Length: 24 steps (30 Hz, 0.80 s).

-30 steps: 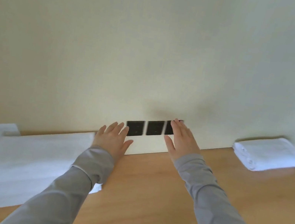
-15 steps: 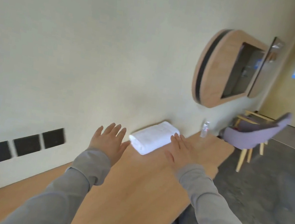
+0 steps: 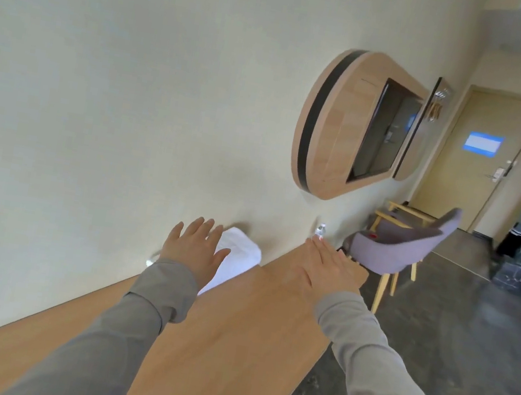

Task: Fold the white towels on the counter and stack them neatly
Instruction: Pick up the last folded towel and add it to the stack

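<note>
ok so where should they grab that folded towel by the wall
Probably its two short ends, left hand at the near one, right hand at the far, coming across the counter: the folded towel lies lengthwise against the wall, blocking its back.

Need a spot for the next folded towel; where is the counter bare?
Bare: the wide stretch of counter between the sleeves, from the wall to the front edge, nearer than the towel. Crowded: the far end, where the towel lies by the wall behind the left hand, the right hand hovers alongside, and a bottle stands beyond.
</note>
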Each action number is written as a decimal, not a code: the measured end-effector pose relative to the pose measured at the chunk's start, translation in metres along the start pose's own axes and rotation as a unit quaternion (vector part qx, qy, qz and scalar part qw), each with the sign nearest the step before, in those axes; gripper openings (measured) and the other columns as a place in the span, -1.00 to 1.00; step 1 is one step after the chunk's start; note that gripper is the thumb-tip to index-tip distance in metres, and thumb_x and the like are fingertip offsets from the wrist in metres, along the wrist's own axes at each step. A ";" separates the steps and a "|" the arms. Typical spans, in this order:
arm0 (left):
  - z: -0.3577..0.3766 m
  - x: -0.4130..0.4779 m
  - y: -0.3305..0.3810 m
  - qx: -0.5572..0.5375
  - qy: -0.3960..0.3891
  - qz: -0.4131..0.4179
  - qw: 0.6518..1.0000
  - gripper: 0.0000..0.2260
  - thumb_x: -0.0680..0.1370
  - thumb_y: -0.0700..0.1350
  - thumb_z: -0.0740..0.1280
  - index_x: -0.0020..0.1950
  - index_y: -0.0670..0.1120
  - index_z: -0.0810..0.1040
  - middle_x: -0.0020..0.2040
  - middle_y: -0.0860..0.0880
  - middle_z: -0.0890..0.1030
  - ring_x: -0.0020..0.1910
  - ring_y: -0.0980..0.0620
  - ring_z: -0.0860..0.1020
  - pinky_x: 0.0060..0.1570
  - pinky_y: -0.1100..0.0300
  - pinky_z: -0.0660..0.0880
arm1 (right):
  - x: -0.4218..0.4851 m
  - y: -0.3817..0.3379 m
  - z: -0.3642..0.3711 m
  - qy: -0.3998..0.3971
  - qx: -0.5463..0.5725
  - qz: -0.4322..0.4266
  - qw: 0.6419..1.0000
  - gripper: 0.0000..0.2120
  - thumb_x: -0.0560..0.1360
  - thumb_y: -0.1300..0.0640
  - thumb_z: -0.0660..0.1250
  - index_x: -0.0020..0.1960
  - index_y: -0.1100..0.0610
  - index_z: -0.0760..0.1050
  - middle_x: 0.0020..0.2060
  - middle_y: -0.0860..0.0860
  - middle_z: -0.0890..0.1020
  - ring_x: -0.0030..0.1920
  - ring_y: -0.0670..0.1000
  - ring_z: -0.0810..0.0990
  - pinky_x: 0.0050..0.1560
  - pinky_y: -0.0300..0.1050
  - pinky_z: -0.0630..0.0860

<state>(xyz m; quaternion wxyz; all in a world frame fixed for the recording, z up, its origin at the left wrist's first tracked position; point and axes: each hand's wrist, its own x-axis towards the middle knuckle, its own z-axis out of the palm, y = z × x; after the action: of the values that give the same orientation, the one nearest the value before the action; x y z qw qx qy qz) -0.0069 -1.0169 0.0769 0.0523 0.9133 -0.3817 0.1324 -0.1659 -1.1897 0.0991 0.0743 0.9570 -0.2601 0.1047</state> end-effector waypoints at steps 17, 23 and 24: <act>0.086 0.126 -0.017 0.010 -0.037 -0.124 0.991 -0.51 0.63 0.14 -0.08 0.53 0.00 0.04 0.55 0.05 0.07 0.52 0.08 0.01 0.46 0.06 0.03 | 0.201 0.020 0.103 -0.020 0.071 -0.118 0.990 -0.45 0.61 -0.05 -0.01 0.52 0.14 -0.03 0.52 0.03 0.03 0.51 -0.01 -0.02 0.49 -0.05 -0.07; 0.112 0.154 -0.037 0.038 -0.040 -0.222 0.974 -0.51 0.63 0.13 -0.05 0.53 0.00 0.06 0.54 0.03 0.10 0.52 0.05 0.04 0.45 0.08 0.04 | 0.262 0.022 0.172 -0.059 0.155 -0.172 0.971 -0.44 0.60 -0.09 0.02 0.51 0.12 0.02 0.50 0.03 0.13 0.48 0.01 0.11 0.44 -0.12 0.05; 0.115 0.159 -0.038 0.047 -0.032 -0.238 0.970 -0.52 0.63 0.13 -0.04 0.52 -0.01 0.07 0.54 0.03 0.12 0.51 0.05 0.06 0.44 0.08 0.06 | 0.272 0.024 0.184 -0.067 0.156 -0.180 0.969 -0.44 0.60 -0.09 0.02 0.51 0.13 0.03 0.50 0.03 0.14 0.48 0.02 0.12 0.44 -0.13 0.05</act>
<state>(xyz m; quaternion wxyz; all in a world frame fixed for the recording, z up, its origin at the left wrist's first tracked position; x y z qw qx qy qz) 0.1507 -1.1215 0.0121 0.0273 0.9830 -0.1483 0.1043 0.0807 -1.3772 -0.0114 -0.0759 0.9927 -0.0684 0.0641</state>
